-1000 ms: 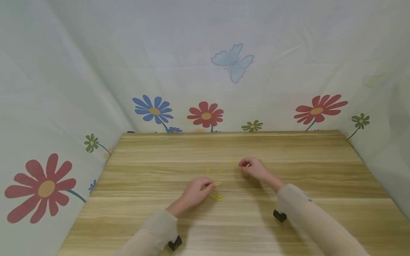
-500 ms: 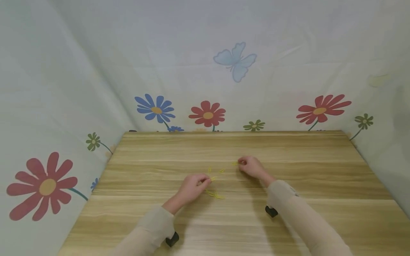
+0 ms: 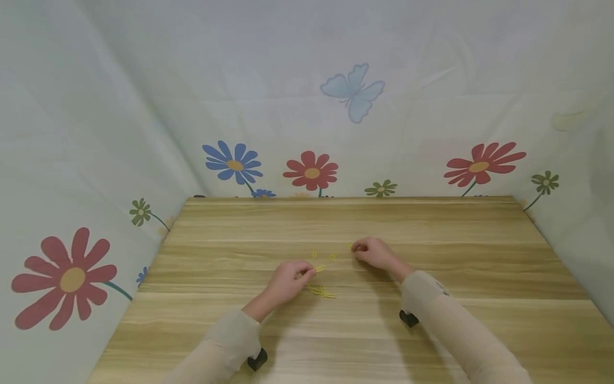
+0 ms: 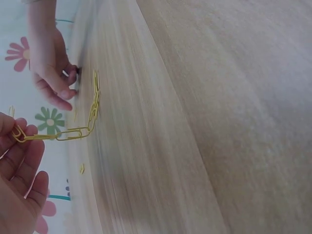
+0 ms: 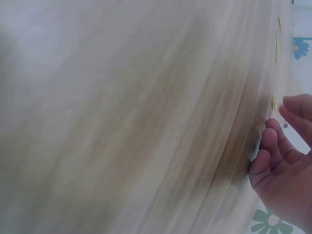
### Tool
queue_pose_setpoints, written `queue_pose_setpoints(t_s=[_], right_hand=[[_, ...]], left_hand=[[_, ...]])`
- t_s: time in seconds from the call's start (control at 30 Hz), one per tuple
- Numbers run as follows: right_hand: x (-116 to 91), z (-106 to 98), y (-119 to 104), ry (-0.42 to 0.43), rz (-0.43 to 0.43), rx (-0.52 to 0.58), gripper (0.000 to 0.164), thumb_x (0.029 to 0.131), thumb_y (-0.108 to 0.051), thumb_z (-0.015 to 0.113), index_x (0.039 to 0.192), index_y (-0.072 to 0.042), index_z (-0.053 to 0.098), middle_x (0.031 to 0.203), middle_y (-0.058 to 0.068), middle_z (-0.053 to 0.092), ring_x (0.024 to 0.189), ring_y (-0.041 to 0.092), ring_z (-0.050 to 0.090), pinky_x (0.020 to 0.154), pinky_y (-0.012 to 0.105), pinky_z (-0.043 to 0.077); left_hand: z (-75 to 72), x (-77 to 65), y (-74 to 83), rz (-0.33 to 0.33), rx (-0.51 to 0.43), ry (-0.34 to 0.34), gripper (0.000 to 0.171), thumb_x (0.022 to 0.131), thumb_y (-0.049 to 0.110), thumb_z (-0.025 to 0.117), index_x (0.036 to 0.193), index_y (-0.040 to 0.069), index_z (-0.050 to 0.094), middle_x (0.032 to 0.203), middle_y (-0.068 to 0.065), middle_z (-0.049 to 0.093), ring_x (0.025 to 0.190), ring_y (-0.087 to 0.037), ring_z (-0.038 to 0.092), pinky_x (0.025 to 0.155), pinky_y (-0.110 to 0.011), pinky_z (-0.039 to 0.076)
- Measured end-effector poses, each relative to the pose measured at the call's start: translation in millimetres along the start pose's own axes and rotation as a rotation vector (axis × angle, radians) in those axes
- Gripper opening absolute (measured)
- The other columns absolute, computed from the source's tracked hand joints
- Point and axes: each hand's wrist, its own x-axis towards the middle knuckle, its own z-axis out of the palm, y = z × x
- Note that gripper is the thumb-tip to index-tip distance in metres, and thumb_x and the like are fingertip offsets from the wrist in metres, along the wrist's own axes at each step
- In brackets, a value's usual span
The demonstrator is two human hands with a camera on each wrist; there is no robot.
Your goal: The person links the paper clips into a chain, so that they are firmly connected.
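My left hand (image 3: pixel 287 285) pinches one end of a chain of linked yellow paper clips (image 4: pixel 95 100) between thumb and fingers. In the left wrist view the chain runs out sideways, then bends along the tabletop. Farther back and to the right, my right hand (image 3: pixel 376 253) hovers low over the wood with loosely bent fingers. Close to its fingertips lies a loose yellow paper clip (image 5: pixel 273 102); in the right wrist view a gap shows between thumb and fingers, and the clip appears just outside it. Two more loose paper clips (image 3: pixel 333 256) lie between the hands.
The wood-grain table (image 3: pixel 240 224) reaches a floral curtain (image 3: pixel 408 106) at its back and sides. A black wrist device (image 3: pixel 257 359) sits under the left cuff, and a similar black device (image 3: pixel 409 318) under the right cuff.
The left hand has drawn slightly left and back with the chain, which now spreads out on the table. The right hand's fingertips have shifted slightly left toward the nearest clip.
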Motion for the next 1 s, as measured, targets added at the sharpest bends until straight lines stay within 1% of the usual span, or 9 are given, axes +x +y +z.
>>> queue_pose_setpoints(t_s=[0.1, 0.17, 0.3, 0.43, 0.5, 0.6, 0.73, 0.83, 1.0], right_hand=[[3.6, -0.2, 1.1, 0.024, -0.024, -0.011, 0.032, 0.080, -0.007, 0.056, 0.111, -0.002, 0.059, 0.074, 0.006, 0.058, 0.064, 0.013, 0.048, 0.059, 0.027, 0.040], [6.6, 0.2, 1.6, 0.016, -0.038, -0.042, 0.037, 0.079, -0.006, 0.055, 0.116, -0.004, 0.056, 0.067, 0.002, 0.052, 0.059, 0.011, 0.042, 0.055, 0.024, 0.035], [10.6, -0.3, -0.7, -0.028, -0.048, -0.116, 0.038, 0.079, -0.008, 0.055, 0.117, -0.007, 0.057, 0.061, -0.002, 0.047, 0.058, 0.011, 0.040, 0.055, 0.024, 0.033], [11.3, -0.9, -1.0, -0.039, -0.039, -0.137, 0.033, 0.079, -0.011, 0.057, 0.112, -0.007, 0.060, 0.064, -0.001, 0.050, 0.061, 0.012, 0.042, 0.056, 0.025, 0.034], [10.5, -1.1, -0.1, -0.034, -0.018, -0.126, 0.032, 0.079, -0.011, 0.057, 0.110, -0.006, 0.061, 0.071, 0.002, 0.055, 0.063, 0.013, 0.045, 0.058, 0.026, 0.037], [7.0, -2.2, 2.1, -0.007, 0.015, -0.100, 0.027, 0.081, -0.009, 0.056, 0.107, -0.004, 0.062, 0.084, 0.008, 0.061, 0.072, 0.016, 0.051, 0.065, 0.031, 0.042], [3.4, -3.5, 5.5, 0.032, 0.041, -0.062, 0.022, 0.082, -0.005, 0.054, 0.102, -0.002, 0.063, 0.095, 0.013, 0.063, 0.081, 0.021, 0.055, 0.072, 0.037, 0.045], [2.3, -3.5, 7.9, 0.049, 0.049, -0.043, 0.019, 0.081, -0.004, 0.056, 0.098, -0.001, 0.064, 0.093, 0.013, 0.063, 0.082, 0.021, 0.055, 0.073, 0.037, 0.046], [1.3, -4.0, 11.7, 0.071, 0.035, -0.041, 0.011, 0.081, -0.004, 0.058, 0.090, -0.002, 0.064, 0.084, 0.010, 0.063, 0.075, 0.018, 0.054, 0.067, 0.032, 0.045]], left_hand=[[1.4, 0.0, 0.2, 0.006, 0.010, 0.000, 0.020, 0.087, 0.024, 0.054, 0.085, 0.010, 0.068, 0.086, 0.001, 0.066, 0.079, -0.011, 0.060, 0.068, -0.024, 0.048], [2.0, 0.0, 1.3, 0.005, 0.010, -0.001, 0.020, 0.088, 0.025, 0.054, 0.085, 0.010, 0.068, 0.086, 0.001, 0.066, 0.080, -0.011, 0.060, 0.068, -0.024, 0.048], [3.1, 0.0, 3.6, 0.004, 0.018, -0.006, 0.020, 0.087, 0.026, 0.054, 0.085, 0.012, 0.067, 0.087, 0.001, 0.066, 0.082, -0.011, 0.061, 0.071, -0.026, 0.049], [3.2, -0.2, 4.6, -0.003, 0.018, -0.019, 0.020, 0.088, 0.026, 0.054, 0.086, 0.012, 0.067, 0.088, 0.002, 0.066, 0.083, -0.010, 0.060, 0.072, -0.026, 0.048], [2.7, -0.2, 4.8, -0.002, 0.004, -0.022, 0.020, 0.088, 0.025, 0.054, 0.087, 0.011, 0.068, 0.088, 0.001, 0.066, 0.083, -0.010, 0.060, 0.072, -0.026, 0.048], [2.0, 0.1, 4.8, 0.005, -0.013, -0.023, 0.020, 0.087, 0.024, 0.054, 0.087, 0.010, 0.068, 0.089, 0.001, 0.066, 0.082, -0.010, 0.060, 0.072, -0.026, 0.049], [1.5, 0.1, 4.6, 0.016, -0.013, -0.024, 0.020, 0.088, 0.023, 0.054, 0.088, 0.008, 0.068, 0.089, 0.000, 0.067, 0.082, -0.010, 0.060, 0.072, -0.026, 0.049], [1.7, -0.1, 4.5, 0.019, -0.007, -0.023, 0.020, 0.087, 0.023, 0.054, 0.087, 0.009, 0.068, 0.088, 0.000, 0.067, 0.081, -0.010, 0.060, 0.072, -0.026, 0.048], [2.7, -0.3, 4.3, 0.026, -0.009, -0.021, 0.020, 0.087, 0.023, 0.054, 0.087, 0.009, 0.068, 0.088, 0.001, 0.066, 0.081, -0.010, 0.060, 0.071, -0.025, 0.048]])
